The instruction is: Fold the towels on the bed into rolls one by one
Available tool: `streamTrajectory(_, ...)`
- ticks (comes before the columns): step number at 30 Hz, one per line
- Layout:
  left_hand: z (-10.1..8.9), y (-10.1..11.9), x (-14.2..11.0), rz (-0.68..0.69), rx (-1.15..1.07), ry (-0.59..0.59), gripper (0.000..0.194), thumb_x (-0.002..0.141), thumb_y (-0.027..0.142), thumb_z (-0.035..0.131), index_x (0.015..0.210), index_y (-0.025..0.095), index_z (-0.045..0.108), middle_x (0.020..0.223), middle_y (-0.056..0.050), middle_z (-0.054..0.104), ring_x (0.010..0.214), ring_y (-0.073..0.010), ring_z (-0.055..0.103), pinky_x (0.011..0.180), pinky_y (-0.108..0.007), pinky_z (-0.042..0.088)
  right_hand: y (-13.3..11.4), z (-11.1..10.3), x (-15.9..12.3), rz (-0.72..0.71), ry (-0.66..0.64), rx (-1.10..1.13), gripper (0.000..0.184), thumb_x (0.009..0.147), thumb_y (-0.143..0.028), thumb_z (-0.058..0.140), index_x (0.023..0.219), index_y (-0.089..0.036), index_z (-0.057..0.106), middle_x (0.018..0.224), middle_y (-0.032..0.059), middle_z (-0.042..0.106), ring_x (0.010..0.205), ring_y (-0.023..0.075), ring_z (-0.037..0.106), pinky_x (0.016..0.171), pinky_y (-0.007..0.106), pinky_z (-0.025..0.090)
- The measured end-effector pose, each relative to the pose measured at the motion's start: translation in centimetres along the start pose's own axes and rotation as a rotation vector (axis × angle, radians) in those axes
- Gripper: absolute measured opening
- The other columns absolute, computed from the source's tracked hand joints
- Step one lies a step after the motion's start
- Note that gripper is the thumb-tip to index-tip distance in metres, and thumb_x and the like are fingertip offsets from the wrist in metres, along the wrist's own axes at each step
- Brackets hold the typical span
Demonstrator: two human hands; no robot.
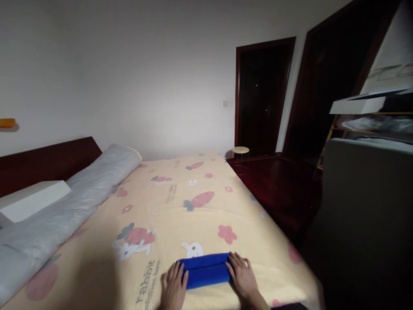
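Observation:
A blue cloth, folded into a flat rectangle with a crease along its length, lies on the near part of the bed. My left hand rests on its left end, fingers stretched forward and the thumb apart. On the right end lies my right hand, its fingers extended over the cloth edge and spread a little. Both hands touch the cloth from above without wrapping round it. The bed sheet beneath is pale yellow, printed with rabbits, carrots and flowers.
Along the left, a grey rolled bedding piece lies by the dark headboard, near a white box. A round stool stands beyond the bed, by a dark door. At right are a dark panel and a loaded shelf.

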State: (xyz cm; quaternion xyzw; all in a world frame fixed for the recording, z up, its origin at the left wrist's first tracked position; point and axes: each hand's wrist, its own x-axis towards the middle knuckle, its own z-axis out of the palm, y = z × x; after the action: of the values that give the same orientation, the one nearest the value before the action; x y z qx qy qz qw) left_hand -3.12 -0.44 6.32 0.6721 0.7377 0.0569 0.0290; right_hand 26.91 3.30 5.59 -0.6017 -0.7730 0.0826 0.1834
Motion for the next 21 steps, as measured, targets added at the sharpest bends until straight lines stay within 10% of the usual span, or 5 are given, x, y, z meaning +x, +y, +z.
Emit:
streamTrajectory(5, 1.6, 0.9, -0.1, -0.005, 0.043, 0.283, 0.044, 0.093, 0.030, 0.035, 0.133, 0.028, 0.054, 0.145, -0.004, 0.048, 0.134, -0.0252, 0.044, 0.107, -0.050, 0.036, 0.2, -0.3, -0.7, -0.013, 0.101, 0.020, 0.044, 0.098, -0.039, 0.034, 0.130, -0.024, 0.058, 0.142, 0.0090, 0.052, 0.132, 0.0288, 0.046, 0.105, 0.050, 0.036)
streamTrajectory(12, 5.2, 5.4, -2.6, 0.526, -0.074, 0.287, 0.055, 0.088, 0.020, 0.038, 0.142, 0.032, 0.039, 0.145, 0.002, 0.047, 0.130, -0.0176, 0.049, 0.103, -0.033, 0.044, -3.5, 1.3, -2.6, -0.396, 0.002, 0.130, 0.046, 0.093, -0.027, 0.041, 0.139, -0.026, 0.049, 0.143, 0.0063, 0.050, 0.131, 0.0251, 0.047, 0.109, 0.042, 0.035)
streamTrajectory(21, 4.1, 0.6, -2.2, 0.231, -0.105, 0.103, 0.074, 0.076, 0.010, 0.043, 0.145, 0.034, 0.031, 0.153, 0.005, 0.033, 0.141, -0.0197, 0.033, 0.116, -0.042, 0.027, 0.1, 2.9, -2.7, -0.267, 0.062, 0.067, 0.058, 0.087, -0.019, 0.040, 0.145, -0.024, 0.039, 0.148, 0.0064, 0.043, 0.136, 0.0245, 0.040, 0.110, 0.043, 0.030)
